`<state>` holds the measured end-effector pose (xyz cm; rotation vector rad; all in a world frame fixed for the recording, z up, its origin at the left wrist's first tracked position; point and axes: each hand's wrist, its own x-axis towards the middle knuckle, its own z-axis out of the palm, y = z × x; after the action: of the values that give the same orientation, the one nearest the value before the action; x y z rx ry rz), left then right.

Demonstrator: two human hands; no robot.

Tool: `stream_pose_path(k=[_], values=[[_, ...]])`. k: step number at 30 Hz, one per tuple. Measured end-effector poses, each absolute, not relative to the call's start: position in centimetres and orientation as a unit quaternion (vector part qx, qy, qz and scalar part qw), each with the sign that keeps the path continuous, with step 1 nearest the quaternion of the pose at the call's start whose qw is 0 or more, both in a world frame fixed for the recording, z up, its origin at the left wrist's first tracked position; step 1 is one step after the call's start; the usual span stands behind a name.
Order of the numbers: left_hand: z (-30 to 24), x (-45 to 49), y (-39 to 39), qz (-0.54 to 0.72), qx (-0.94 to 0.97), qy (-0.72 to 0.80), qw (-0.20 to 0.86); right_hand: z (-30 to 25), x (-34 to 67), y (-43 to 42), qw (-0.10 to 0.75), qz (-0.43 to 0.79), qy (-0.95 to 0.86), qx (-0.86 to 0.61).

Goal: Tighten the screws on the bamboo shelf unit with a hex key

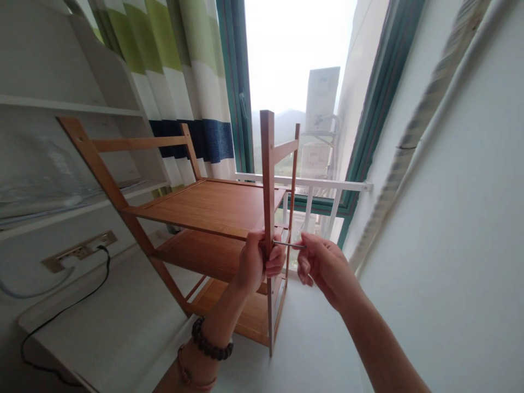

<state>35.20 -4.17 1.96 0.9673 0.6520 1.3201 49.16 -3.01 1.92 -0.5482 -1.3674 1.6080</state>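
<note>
A wooden shelf rack (213, 202) with several tiers stands in front of me, its front right post (267, 174) upright. My left hand (262, 256) is wrapped round that post, just below the top board. In my right hand (321, 265), thumb and fingers pinch a thin metal hex key (289, 244). The key lies about level, and its far end meets the right side of the post beside my left fingers. Whether it sits in a screw head is too small to make out.
Behind the rack are a window with a white railing (327, 184) and a striped curtain (196, 71). At the left are white shelves (73, 106) and a wall socket strip (79, 251) with a black cable (92, 292). A white wall (458, 218) rises at the right.
</note>
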Motion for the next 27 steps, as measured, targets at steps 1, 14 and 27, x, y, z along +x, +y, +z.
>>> stream_pose_path(k=[1,14,27], values=[[2.0,35.2,-4.1,0.576,0.423,0.285,0.638,1.8,49.3,-2.9,0.462,0.654,-0.558,-0.216],[1.7,35.1,-4.0,0.58,0.432,0.276,0.634,1.9,50.2,-3.8,0.382,0.643,-0.623,-0.229],[2.0,35.1,-4.2,0.576,0.423,0.278,0.642,1.8,50.7,-3.3,0.531,0.425,-0.7,-0.217]])
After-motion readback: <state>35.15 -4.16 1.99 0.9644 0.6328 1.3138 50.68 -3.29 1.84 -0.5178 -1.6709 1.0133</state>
